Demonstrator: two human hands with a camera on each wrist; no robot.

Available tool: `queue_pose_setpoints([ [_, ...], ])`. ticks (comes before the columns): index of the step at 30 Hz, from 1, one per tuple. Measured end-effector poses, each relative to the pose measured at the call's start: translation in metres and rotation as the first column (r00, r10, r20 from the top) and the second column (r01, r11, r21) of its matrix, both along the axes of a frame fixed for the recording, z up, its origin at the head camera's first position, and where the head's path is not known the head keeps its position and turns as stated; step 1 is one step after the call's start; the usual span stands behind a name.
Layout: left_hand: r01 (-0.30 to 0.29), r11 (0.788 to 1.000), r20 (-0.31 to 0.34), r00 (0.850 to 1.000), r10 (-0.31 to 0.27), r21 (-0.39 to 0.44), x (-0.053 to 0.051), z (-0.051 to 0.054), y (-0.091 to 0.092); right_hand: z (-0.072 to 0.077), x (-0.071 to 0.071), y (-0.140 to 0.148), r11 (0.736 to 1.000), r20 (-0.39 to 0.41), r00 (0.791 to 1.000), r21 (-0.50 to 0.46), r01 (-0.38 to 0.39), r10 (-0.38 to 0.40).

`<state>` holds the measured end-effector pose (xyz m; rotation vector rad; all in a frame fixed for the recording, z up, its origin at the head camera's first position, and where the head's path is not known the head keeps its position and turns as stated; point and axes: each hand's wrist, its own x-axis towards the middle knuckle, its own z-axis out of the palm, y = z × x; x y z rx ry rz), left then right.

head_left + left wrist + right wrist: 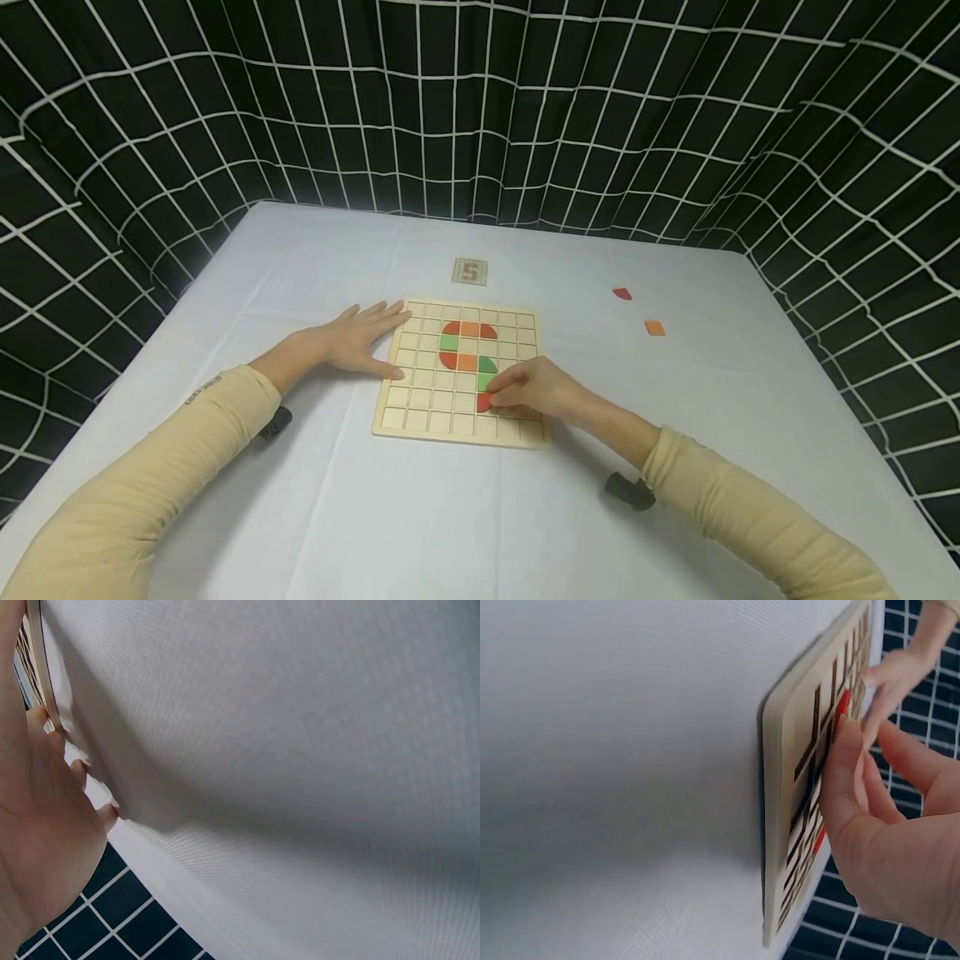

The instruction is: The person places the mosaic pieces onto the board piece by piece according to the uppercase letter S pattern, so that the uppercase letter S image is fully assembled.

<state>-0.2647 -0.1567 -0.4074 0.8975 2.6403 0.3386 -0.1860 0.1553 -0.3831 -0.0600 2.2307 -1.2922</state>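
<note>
A pale wooden grid board (431, 400) lies on the white tabletop. Red, orange and green tiles form a curved shape on it, among them an orange square (470, 328), a light green square (449, 342) and a dark green quarter-round (487, 365). With thumb and fingers my right hand (536, 387) pinches a red quarter-round tile (483, 402), low in the grid below a light green square; the right wrist view shows the thumb against the red tile (843, 703). My left hand (352, 340) rests, fingers spread, on the board's left edge.
Behind the board lies a small card (470, 271) with an S-like pattern. To the right are a loose red tile (622, 293) and an orange square tile (655, 328). A black curtain with white grid lines (450, 108) stands around the table's far and lateral edges.
</note>
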Motion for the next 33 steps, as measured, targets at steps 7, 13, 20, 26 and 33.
queue_pose_setpoints([
  [7, -0.002, 1.000, 0.002, 1.000, 0.002, -0.001, -0.001, 0.000, 0.001, 0.001, -0.011, 0.016, 0.980, 0.085, 0.996, -0.197, -0.003, 0.020],
  [13, -0.001, 1.000, -0.001, 1.000, 0.001, -0.005, -0.001, -0.001, 0.001, 0.006, -0.019, 0.031, 0.932, 0.165, 0.986, -0.353, 0.081, -0.023],
  [20, 0.000, 1.000, -0.003, 1.000, 0.000, 0.004, 0.000, -0.001, 0.001, 0.009, -0.032, 0.051, 0.852, 0.148, 0.985, -0.500, 0.156, -0.093],
  [26, -0.004, 1.000, 0.003, 1.000, 0.004, 0.004, 0.000, -0.002, 0.000, 0.010, -0.043, 0.074, 0.783, 0.116, 0.978, -0.586, 0.207, -0.171],
  [33, -0.002, 1.000, -0.001, 1.000, 0.002, 0.000, 0.000, -0.002, 0.001, 0.008, -0.057, 0.104, 0.658, 0.161, 0.955, -0.695, 0.290, -0.251],
])
